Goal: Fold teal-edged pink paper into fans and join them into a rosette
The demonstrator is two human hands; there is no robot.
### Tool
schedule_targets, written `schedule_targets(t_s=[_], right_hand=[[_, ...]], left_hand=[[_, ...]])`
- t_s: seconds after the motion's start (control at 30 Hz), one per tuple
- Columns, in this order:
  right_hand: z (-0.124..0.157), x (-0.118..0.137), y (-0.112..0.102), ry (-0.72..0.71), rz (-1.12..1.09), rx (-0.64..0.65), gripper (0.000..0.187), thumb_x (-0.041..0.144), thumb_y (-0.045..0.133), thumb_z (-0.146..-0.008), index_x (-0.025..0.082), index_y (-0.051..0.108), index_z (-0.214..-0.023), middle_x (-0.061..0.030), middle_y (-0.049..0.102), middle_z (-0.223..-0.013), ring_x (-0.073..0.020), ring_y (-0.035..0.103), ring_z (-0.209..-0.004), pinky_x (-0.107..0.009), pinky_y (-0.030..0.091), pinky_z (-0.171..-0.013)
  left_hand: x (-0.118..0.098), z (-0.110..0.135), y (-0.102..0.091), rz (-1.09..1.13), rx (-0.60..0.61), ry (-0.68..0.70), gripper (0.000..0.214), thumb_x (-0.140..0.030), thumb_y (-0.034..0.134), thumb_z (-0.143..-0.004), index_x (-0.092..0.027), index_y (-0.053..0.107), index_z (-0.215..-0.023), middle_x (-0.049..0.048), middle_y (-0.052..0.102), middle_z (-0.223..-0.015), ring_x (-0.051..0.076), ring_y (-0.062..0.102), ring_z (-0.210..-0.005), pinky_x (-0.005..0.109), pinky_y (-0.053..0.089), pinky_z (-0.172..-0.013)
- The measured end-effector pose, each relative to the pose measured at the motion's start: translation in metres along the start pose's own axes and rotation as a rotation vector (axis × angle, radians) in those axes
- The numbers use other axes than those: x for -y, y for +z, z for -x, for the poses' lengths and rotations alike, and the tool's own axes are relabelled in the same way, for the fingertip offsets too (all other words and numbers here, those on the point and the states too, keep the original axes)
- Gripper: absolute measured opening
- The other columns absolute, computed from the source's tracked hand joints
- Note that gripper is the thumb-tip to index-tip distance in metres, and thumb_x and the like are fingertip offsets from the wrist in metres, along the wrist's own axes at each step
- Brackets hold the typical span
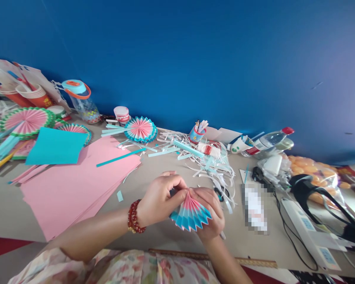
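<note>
Both my hands hold a small pleated paper fan, pink near its pinched top and blue at its zigzag lower edge, just above the table in front of me. My left hand, with a red bead bracelet on the wrist, pinches the fan's top point with fingers closed. My right hand cups the fan from behind and below, fingers curled round it.
A stack of pink paper sheets and a turquoise sheet lie at left. Finished paper rosettes, cut paper strips, cups, a glue pot, a water bottle, a power strip and a wooden ruler surround my hands.
</note>
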State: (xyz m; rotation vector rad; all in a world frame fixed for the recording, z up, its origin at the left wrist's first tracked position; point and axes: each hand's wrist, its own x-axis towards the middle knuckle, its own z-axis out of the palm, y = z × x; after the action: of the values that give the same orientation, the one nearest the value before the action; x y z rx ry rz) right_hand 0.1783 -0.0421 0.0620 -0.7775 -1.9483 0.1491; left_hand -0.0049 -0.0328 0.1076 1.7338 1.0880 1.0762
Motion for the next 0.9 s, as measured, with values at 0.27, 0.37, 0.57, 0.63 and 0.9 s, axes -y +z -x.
schedule_targets(t_s=[0.27, 0.37, 0.57, 0.63, 0.9], right_hand=[[-0.006, 0.002, -0.013, -0.115, 0.089, 0.146, 0.046, 0.035, 0.04, -0.097, 0.021, 0.051, -0.14, -0.0137, 0.063, -0.117, -0.031, 0.062, -0.101, -0.047, 0.055, -0.081], [-0.003, 0.002, -0.016, -0.131, 0.133, 0.195, 0.046, 0.032, 0.038, -0.098, 0.018, 0.05, -0.14, -0.0141, 0.063, -0.117, -0.0303, 0.062, -0.103, -0.045, 0.056, -0.081], [0.006, 0.001, -0.014, -0.087, 0.106, 0.198, 0.047, 0.029, 0.04, -0.096, 0.018, 0.049, -0.14, -0.0154, 0.063, -0.119, -0.0307, 0.061, -0.106, -0.047, 0.055, -0.085], [0.003, 0.003, -0.017, -0.036, 0.057, 0.21, 0.044, 0.022, 0.042, -0.094, 0.019, 0.052, -0.137, -0.0147, 0.063, -0.118, -0.0295, 0.061, -0.107, -0.047, 0.054, -0.086], [-0.027, 0.003, -0.038, 0.283, -0.264, 0.259, 0.017, 0.011, 0.063, -0.088, 0.024, 0.065, -0.099, -0.0042, 0.067, -0.09, -0.0188, 0.064, -0.086, -0.031, 0.052, -0.073]], left_hand=[[0.001, 0.0, 0.003, 0.241, 0.021, -0.217, 0.015, -0.022, 0.055, -0.086, -0.016, 0.058, -0.072, -0.0011, 0.059, -0.07, 0.012, 0.054, -0.067, 0.02, 0.04, -0.059], [0.003, 0.001, 0.003, 0.341, 0.065, -0.276, 0.015, -0.025, 0.056, -0.085, -0.015, 0.058, -0.074, -0.0011, 0.058, -0.068, 0.011, 0.053, -0.065, 0.019, 0.039, -0.057], [0.014, 0.0, 0.008, 0.455, 0.095, -0.33, 0.017, -0.028, 0.06, -0.083, -0.014, 0.059, -0.075, -0.0012, 0.058, -0.067, 0.01, 0.052, -0.061, 0.018, 0.04, -0.057], [0.016, -0.002, 0.006, 0.383, 0.111, -0.283, 0.016, -0.027, 0.06, -0.084, -0.014, 0.06, -0.074, -0.0003, 0.061, -0.069, 0.011, 0.055, -0.065, 0.019, 0.042, -0.059], [0.004, -0.002, -0.002, 0.009, 0.186, 0.027, 0.015, -0.022, 0.056, -0.092, -0.02, 0.064, -0.079, -0.0041, 0.071, -0.079, 0.01, 0.062, -0.072, 0.04, 0.026, -0.115]])
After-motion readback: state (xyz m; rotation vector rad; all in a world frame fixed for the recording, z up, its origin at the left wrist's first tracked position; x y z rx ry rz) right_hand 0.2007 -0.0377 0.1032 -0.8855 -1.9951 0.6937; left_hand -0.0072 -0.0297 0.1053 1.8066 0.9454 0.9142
